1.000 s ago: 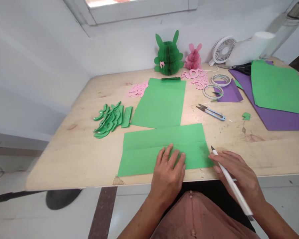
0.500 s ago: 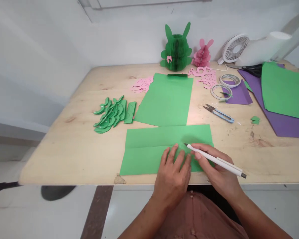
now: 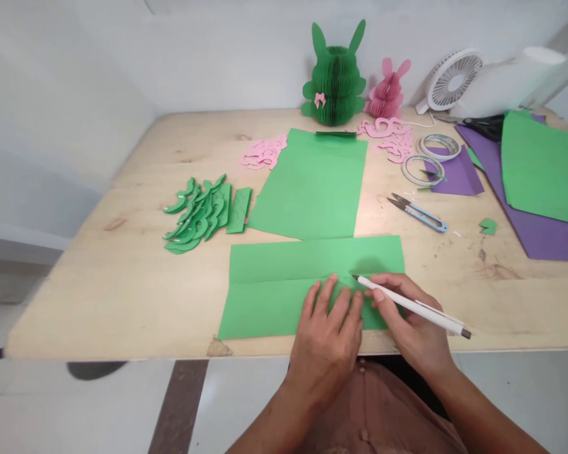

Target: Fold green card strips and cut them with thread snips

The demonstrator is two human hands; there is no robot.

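A green sheet of paper with a crease along its length lies near the table's front edge. My left hand rests flat on it, fingers stretched out. In my right hand is a white pen, its dark tip pointing left near the crease; I cannot tell whether the tip touches the paper. Just behind lies a larger green sheet with slanting sides. To its left is a pile of green curved paper cutouts beside a small folded green strip.
Thread snips, two tape rolls and a purple paper piece lie to the right. At the back stand a green paper rabbit, a pink one and a white fan. Black scissors lie by stacked sheets.
The head view has shifted slightly, so the table looks a little larger and its back objects sit higher. Both hands and the pen keep nearly the same place on the paper.
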